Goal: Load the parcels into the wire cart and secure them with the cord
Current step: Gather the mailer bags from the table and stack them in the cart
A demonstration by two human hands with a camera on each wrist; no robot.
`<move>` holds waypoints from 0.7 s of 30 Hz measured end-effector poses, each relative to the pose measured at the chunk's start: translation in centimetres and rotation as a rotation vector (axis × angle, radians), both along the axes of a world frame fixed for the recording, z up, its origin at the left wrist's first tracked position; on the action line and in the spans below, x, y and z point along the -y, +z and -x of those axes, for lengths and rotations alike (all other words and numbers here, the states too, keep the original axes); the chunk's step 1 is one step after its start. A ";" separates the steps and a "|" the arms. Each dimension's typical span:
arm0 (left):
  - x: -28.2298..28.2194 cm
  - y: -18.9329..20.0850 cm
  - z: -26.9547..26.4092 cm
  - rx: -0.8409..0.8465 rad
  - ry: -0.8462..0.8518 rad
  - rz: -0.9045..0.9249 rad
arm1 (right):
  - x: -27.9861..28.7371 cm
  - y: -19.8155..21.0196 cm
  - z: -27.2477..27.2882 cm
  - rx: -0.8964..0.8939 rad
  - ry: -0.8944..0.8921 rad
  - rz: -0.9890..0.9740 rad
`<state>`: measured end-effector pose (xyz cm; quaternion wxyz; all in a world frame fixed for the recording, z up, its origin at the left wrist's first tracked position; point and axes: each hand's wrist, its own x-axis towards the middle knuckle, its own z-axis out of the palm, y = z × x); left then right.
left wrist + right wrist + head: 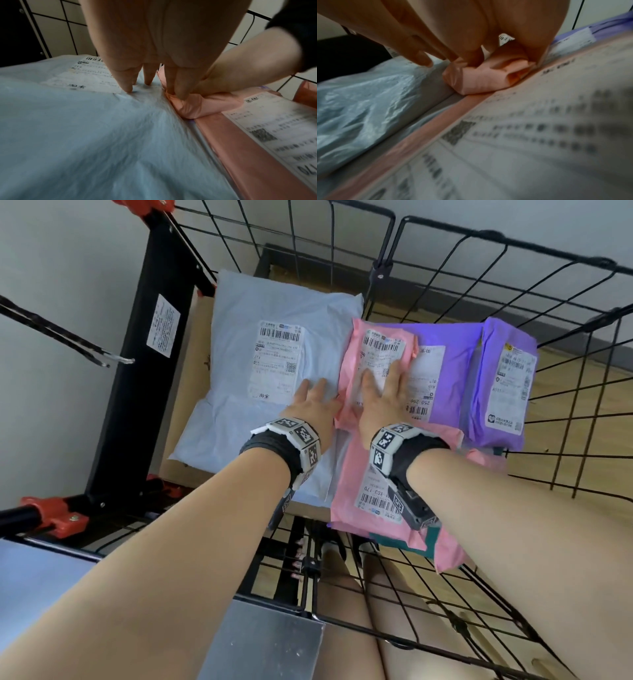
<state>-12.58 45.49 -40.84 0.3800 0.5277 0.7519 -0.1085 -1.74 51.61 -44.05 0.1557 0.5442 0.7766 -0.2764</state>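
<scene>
parcels, head view: a small pink parcel [375,368] lies on top of the load inside the wire cart [445,244].
right hand, head view: the right hand [383,397] lies flat on that parcel's label, fingers straight and slightly spread, clamping nothing.
left hand, head view: the left hand [313,407] is just left of the right hand, fingers straight, on the pale blue parcel [239,392] at the seam with the pink one.
around the hands, head view: a larger pink parcel [380,484] lies under the right wrist; a purple parcel [452,371] lies just right of the hand and a second purple parcel [500,385] beyond it.
left wrist view: straight fingertips [127,88] press the pale blue parcel [85,128]; two others touch the small pink parcel [197,106].
right wrist view: fingers [474,56] press down on the folded end of the small pink parcel [479,81]; the blurred label [522,142] of the larger one fills the foreground.
</scene>
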 end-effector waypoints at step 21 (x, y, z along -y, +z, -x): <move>2.2 10.6 -1.5 -0.150 0.154 -0.057 | -0.3 12.0 -3.1 -0.061 0.103 0.087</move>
